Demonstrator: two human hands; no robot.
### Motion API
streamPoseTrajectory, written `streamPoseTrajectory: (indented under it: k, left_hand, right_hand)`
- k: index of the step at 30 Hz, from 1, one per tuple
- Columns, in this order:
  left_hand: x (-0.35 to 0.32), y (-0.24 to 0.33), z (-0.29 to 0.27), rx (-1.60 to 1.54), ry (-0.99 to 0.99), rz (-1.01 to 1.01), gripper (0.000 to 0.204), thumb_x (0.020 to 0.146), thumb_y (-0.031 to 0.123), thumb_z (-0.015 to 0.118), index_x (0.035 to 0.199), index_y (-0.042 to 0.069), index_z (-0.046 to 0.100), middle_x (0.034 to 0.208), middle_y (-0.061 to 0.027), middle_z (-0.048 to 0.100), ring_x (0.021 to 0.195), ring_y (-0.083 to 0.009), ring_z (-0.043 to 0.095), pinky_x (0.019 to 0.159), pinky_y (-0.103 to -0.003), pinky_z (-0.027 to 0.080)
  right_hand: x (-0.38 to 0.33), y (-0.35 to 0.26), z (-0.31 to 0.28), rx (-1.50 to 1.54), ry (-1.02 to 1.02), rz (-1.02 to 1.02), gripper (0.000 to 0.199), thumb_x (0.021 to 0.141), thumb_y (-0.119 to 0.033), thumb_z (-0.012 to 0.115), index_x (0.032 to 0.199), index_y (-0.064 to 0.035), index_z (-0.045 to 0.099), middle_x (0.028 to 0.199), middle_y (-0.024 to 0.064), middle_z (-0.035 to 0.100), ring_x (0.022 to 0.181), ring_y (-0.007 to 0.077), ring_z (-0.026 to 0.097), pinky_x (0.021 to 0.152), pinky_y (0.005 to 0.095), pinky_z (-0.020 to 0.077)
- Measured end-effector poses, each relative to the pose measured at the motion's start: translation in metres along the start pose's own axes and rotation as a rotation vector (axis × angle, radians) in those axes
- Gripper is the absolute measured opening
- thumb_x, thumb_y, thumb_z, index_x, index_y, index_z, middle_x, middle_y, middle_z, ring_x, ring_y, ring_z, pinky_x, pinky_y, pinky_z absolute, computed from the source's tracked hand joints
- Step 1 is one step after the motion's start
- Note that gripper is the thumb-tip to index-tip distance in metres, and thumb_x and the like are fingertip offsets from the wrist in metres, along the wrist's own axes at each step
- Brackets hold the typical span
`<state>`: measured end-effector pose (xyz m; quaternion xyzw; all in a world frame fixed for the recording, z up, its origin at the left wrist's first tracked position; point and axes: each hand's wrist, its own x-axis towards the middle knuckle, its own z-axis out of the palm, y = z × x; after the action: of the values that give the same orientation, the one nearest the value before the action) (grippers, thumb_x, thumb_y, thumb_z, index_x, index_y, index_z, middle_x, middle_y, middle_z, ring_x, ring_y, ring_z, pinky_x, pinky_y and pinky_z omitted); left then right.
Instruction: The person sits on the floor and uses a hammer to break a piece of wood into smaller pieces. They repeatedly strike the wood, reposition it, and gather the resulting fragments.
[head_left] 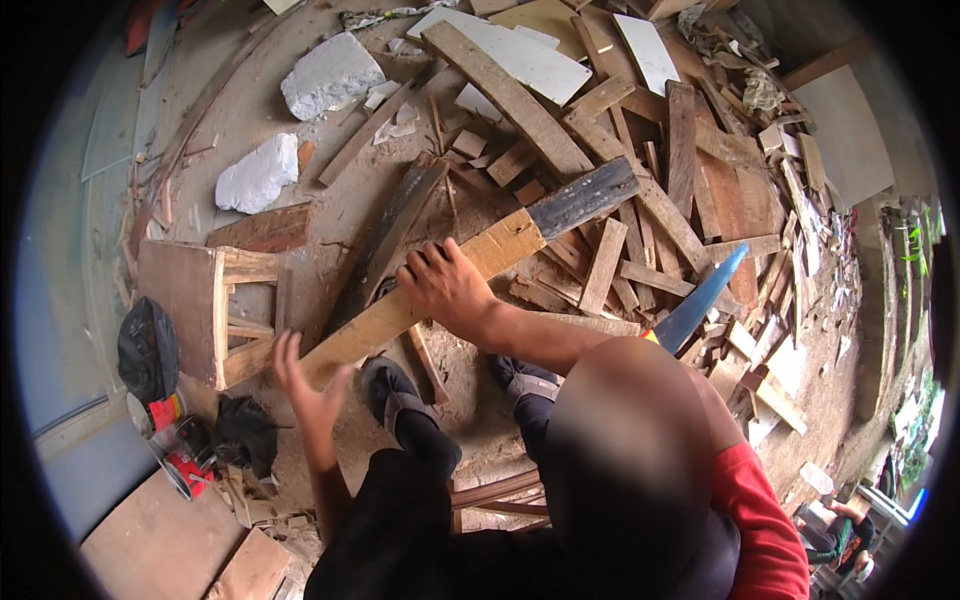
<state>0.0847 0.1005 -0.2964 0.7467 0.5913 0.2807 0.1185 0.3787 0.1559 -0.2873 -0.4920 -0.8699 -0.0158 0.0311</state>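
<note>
My right hand (pixel 450 292) lies over a long wooden beam (pixel 505 243), fingers curled around its edge. The beam slants up to the right, light brown with a blackened far end. Near its lower left end, my left hand (pixel 312 392) is open with the fingers spread; whether it touches the beam I cannot tell. A handsaw (pixel 700 300) with a bluish blade points up to the right beyond my right forearm. Its handle is mostly hidden behind a blurred patch, with just a bit of yellow showing. Under the beam leans a dark, weathered timber (pixel 385 235).
Scrap boards (pixel 600 265) pile up ahead and right. A wooden box frame (pixel 222 310) stands left, beside a black cap (pixel 148 350) and red cans (pixel 186 472). White chunks (pixel 332 76) lie at far left. Someone (pixel 840 535) sits at the lower right. My sandalled feet (pixel 395 400) are below the beam.
</note>
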Motion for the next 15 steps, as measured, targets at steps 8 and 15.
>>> streamPoseTrajectory:
  k: [8,15]
  left_hand:
    - [0.044,0.05,0.075,0.171,-0.293,0.058,0.071,0.065,0.042,0.086,0.115,0.004,0.054,0.108,-0.0192,0.063,0.1,-0.0403,0.063,0.084,-0.048,0.053]
    - [0.039,0.052,0.077,0.225,-0.201,0.104,0.068,0.064,0.041,0.087,0.109,0.004,0.054,0.096,-0.018,0.064,0.087,-0.0391,0.066,0.072,-0.047,0.055]
  right_hand:
    - [0.005,-0.006,0.009,0.008,-0.012,0.035,0.046,0.081,-0.024,0.065,0.12,-0.0048,0.053,0.114,0.0121,0.058,0.114,0.0275,0.053,0.1,0.0431,0.0351]
    - [-0.06,0.007,-0.023,0.355,0.362,0.306,0.06,0.082,-0.018,0.068,0.137,-0.0048,0.046,0.138,0.0219,0.047,0.135,0.0388,0.039,0.115,0.0568,0.0228]
